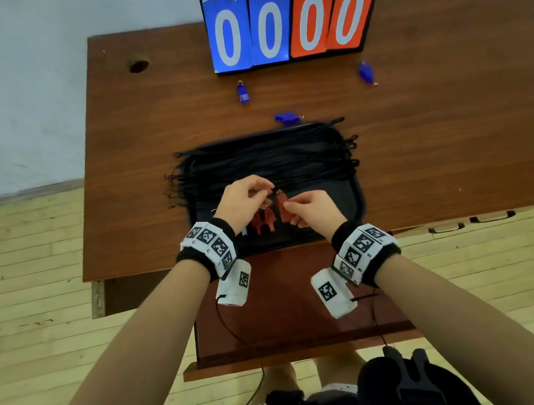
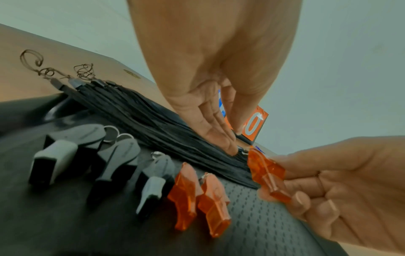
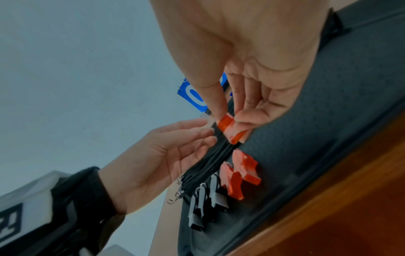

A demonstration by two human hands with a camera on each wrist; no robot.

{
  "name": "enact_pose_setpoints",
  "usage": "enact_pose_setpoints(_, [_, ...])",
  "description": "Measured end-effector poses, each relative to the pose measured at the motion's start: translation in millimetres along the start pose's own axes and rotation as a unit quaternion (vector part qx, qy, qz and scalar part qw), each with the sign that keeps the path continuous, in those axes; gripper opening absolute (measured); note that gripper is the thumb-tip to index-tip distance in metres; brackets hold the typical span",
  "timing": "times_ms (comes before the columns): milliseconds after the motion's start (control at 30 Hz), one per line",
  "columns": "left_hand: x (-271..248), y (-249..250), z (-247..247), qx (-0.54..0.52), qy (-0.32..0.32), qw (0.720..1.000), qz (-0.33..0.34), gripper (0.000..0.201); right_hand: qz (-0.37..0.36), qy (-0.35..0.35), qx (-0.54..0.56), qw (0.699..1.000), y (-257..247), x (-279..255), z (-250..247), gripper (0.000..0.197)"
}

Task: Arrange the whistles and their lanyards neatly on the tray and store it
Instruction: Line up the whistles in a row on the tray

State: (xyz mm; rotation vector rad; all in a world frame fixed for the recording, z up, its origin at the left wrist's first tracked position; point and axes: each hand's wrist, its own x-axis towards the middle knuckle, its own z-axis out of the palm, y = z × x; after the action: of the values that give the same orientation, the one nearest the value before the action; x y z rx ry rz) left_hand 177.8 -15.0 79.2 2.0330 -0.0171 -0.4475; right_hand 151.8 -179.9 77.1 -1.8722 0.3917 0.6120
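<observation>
A black tray (image 1: 359, 202) lies on the brown table (image 1: 457, 139) with a bundle of black lanyards (image 1: 270, 163) laid across it. My right hand (image 1: 289, 209) pinches an orange whistle (image 2: 265, 173) just above the tray. My left hand (image 1: 269, 191) pinches a black lanyard end at that whistle's top. Two more orange whistles (image 2: 186, 194) (image 2: 213, 206) lie side by side on the tray. Left of them lie three black and grey whistles (image 2: 116, 164). Three blue whistles (image 1: 243, 92) (image 1: 365, 72) (image 1: 287, 118) lie on the table beyond the tray.
A blue and orange flip scoreboard (image 1: 294, 21) stands at the table's far edge. A round hole (image 1: 138, 66) is in the far left corner. A wooden drawer or shelf (image 1: 291, 302) sticks out below the near edge, under my wrists.
</observation>
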Motion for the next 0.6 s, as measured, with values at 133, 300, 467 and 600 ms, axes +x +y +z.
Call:
enact_pose_setpoints(133, [0.8,-11.0,7.4,0.013,0.017,0.999,-0.028,0.017,0.033,0.010,-0.015,0.999,14.2,12.3,-0.7,0.025])
enact_pose_setpoints(300, [-3.0,-10.7,15.2,0.162,0.005,0.987,-0.013,0.016,0.042,0.002,-0.059,0.997,23.2,19.3,-1.2,0.020])
enact_pose_setpoints(467, [-3.0,-16.7,4.3,0.332,0.028,0.943,0.003,0.020,0.032,0.005,-0.071,0.997,22.0,16.8,-0.5,0.016])
enact_pose_setpoints(600, [-3.5,-21.3,8.6,0.380,-0.030,0.924,0.014,0.022,0.015,0.019,-0.066,0.997,18.5,14.8,2.7,0.019])
